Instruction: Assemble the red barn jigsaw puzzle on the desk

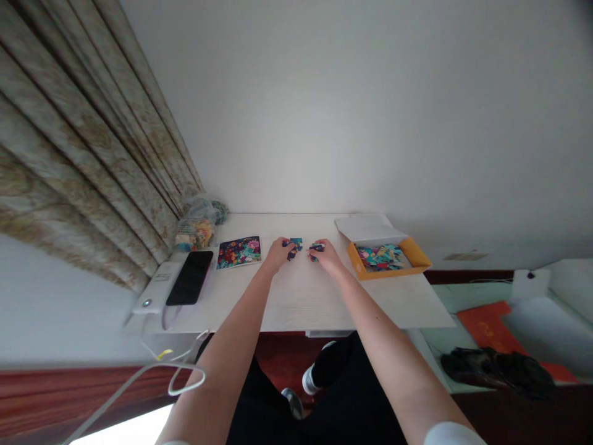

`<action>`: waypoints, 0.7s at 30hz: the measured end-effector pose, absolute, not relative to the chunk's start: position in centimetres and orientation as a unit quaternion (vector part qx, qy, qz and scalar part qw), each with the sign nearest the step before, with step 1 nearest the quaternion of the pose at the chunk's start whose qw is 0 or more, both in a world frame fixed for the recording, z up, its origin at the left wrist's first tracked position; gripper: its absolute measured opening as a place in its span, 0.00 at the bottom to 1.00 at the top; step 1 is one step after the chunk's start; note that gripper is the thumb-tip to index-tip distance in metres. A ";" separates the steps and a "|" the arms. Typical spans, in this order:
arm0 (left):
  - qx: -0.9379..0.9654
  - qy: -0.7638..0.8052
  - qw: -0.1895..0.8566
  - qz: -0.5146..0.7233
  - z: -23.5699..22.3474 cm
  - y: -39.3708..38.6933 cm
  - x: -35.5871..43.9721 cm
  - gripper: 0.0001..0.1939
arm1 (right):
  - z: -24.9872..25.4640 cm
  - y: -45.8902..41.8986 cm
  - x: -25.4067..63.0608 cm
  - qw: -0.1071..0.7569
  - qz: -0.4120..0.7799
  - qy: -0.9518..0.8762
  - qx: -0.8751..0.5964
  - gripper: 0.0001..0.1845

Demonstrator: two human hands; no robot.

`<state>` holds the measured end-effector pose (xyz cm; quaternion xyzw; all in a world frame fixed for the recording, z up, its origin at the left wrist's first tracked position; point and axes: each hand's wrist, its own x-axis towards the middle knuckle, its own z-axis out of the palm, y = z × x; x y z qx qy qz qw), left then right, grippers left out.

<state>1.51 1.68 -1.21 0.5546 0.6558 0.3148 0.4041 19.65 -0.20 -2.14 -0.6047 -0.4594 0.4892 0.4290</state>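
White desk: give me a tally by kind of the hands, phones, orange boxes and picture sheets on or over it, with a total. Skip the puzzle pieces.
Hands: 2 (left hand, right hand)
Phone: 1
Orange box: 1
Picture sheet: 1
Total: 5

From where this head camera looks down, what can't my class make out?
All in the head view:
- Hidden: parts of the jigsaw pieces, behind the left hand and right hand.
- Too small: designs on loose pieces in the yellow box.
- Blurred: contents of the plastic bag, behind its film.
- Cut off: the white cable, by the bottom edge.
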 end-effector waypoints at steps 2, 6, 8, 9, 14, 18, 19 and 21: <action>0.527 0.660 0.401 0.355 -1.7 -0.2 2.2 0.17 | -2.2 -1.6 19.3 0.492 0.533 -0.406 -0.556 0.24; 0.429 0.597 0.483 0.475 -2.7 -4.6 5.0 0.19 | -2.1 -5.2 17.9 0.531 0.545 -0.384 -0.523 0.31; 0.383 0.543 0.527 0.530 -3.2 -6.7 6.8 0.19 | -2.0 -7.0 17.0 0.534 0.520 -0.398 -0.535 0.30; 0.365 0.527 0.532 0.553 -3.3 -7.7 7.6 0.19 | -2.0 -7.8 16.6 0.533 0.504 -0.407 -0.544 0.28; 0.350 0.515 0.512 0.592 -3.3 -11.2 10.7 0.18 | -2.2 -11.0 16.1 0.554 0.484 -0.396 -0.549 0.22; 0.466 0.529 0.435 0.560 -2.9 -12.1 11.1 0.19 | -2.0 -12.2 17.5 0.595 0.473 -0.377 -0.529 0.27; 0.512 0.528 0.406 0.542 -2.9 -12.0 10.8 0.19 | -1.8 -12.0 18.4 0.604 0.467 -0.375 -0.526 0.28; 0.607 0.515 0.342 0.499 -2.9 -11.8 9.7 0.20 | -1.2 -11.1 21.3 0.619 0.439 -0.374 -0.533 0.31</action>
